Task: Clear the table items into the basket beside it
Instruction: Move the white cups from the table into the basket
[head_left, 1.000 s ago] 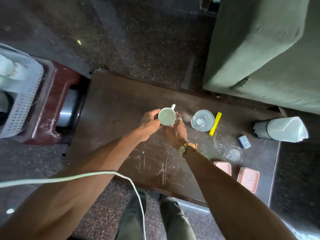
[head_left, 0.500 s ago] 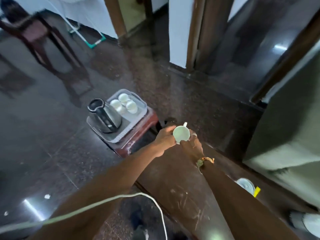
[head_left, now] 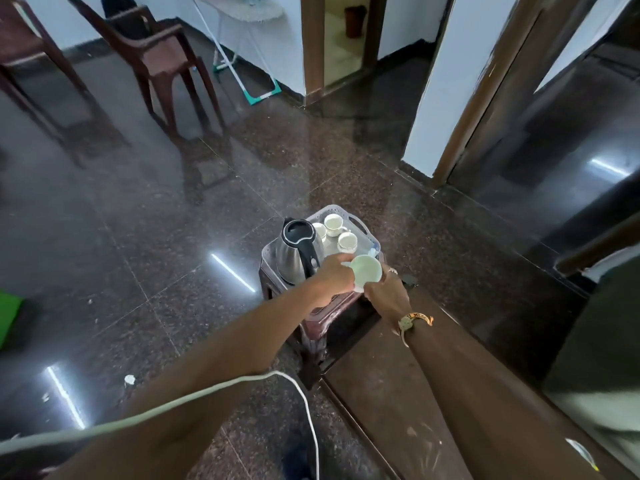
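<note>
- At the far left edge a green object [head_left: 7,317] is cut off by the frame, and what it is cannot be made out.
- A white cable [head_left: 194,398] crosses the left forearm and drops out of the bottom of the picture.
- A steel kettle [head_left: 294,254] with a black lid and handle stands in the near-left part of the pale basket [head_left: 360,223], hiding that side of it.
- Three small cups [head_left: 333,224] stand upright behind the kettle, one of them half covered by it.
- The basket sits on a dark red stool [head_left: 329,317] just beside the table's end.
- The left hand [head_left: 332,277] curls its fingers round the side of a white cup [head_left: 366,271].
- The cup is tilted, mouth toward the camera, and held in the air over the basket's near-right edge.
- The right hand [head_left: 386,296], with a ring and a gold watch [head_left: 414,320], appears to clasp the cup from below, its fingertips hidden behind it.
- The scratched dark table [head_left: 391,386] runs out of the frame, largely covered by the right arm.
</note>
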Demonstrator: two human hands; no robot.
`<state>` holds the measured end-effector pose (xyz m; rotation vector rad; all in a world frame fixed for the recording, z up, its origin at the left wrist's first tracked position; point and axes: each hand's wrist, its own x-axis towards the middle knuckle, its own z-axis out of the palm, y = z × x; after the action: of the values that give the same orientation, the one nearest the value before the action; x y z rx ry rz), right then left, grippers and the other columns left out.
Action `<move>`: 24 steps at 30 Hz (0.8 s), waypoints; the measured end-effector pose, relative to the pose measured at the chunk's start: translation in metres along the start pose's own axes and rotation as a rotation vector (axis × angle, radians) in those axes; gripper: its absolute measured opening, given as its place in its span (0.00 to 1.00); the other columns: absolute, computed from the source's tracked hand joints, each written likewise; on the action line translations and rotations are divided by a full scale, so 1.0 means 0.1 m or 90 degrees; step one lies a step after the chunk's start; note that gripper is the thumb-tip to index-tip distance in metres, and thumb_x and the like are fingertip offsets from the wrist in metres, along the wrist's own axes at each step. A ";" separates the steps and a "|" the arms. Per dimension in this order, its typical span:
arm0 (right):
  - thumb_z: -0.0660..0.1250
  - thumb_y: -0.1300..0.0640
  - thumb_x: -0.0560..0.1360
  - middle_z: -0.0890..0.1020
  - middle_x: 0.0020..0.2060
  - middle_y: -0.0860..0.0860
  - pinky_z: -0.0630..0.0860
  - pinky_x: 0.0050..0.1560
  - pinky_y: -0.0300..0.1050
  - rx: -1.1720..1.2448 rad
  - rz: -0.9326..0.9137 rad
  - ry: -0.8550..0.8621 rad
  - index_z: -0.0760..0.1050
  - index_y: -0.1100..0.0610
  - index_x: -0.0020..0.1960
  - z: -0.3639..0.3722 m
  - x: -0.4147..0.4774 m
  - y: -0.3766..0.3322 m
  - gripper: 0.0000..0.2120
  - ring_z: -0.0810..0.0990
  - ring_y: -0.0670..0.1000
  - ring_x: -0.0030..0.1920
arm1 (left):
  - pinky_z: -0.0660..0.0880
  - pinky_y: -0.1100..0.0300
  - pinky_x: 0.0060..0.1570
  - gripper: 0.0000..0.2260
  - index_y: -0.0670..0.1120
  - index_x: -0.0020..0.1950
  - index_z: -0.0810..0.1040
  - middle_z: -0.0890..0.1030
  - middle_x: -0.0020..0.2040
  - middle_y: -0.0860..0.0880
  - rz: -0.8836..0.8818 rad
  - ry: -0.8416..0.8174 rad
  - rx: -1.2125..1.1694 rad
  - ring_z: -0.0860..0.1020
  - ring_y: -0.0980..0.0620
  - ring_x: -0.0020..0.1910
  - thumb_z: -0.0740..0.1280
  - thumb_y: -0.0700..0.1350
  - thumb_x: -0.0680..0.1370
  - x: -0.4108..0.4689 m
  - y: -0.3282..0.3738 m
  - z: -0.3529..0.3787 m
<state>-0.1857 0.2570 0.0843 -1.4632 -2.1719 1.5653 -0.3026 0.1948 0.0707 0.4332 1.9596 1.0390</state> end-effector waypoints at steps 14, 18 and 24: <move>0.64 0.62 0.69 0.83 0.50 0.54 0.76 0.43 0.44 -0.029 0.036 -0.070 0.76 0.55 0.61 0.28 1.22 -0.04 0.21 0.79 0.52 0.47 | 0.78 0.47 0.60 0.26 0.46 0.71 0.72 0.76 0.60 0.43 -0.132 0.047 -0.161 0.77 0.42 0.58 0.58 0.28 0.75 0.98 -0.05 -0.06; 0.65 0.63 0.70 0.82 0.49 0.50 0.71 0.39 0.38 -0.036 0.051 -0.109 0.75 0.53 0.62 0.37 1.67 0.16 0.21 0.78 0.47 0.45 | 0.77 0.47 0.61 0.27 0.46 0.71 0.71 0.76 0.64 0.44 -0.168 0.081 -0.149 0.76 0.43 0.61 0.58 0.30 0.74 1.39 -0.21 0.13; 0.65 0.62 0.66 0.83 0.50 0.49 0.78 0.50 0.45 -0.073 0.064 -0.211 0.74 0.53 0.63 0.57 2.29 0.39 0.25 0.80 0.51 0.52 | 0.80 0.47 0.54 0.23 0.51 0.62 0.75 0.80 0.52 0.48 -0.226 0.175 -0.179 0.79 0.45 0.52 0.58 0.38 0.69 1.76 -0.47 0.38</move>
<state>-0.3152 0.3851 -0.0703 -1.4520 -2.4355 1.8634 -0.3687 0.2961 -0.0705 -0.2173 1.9905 1.1601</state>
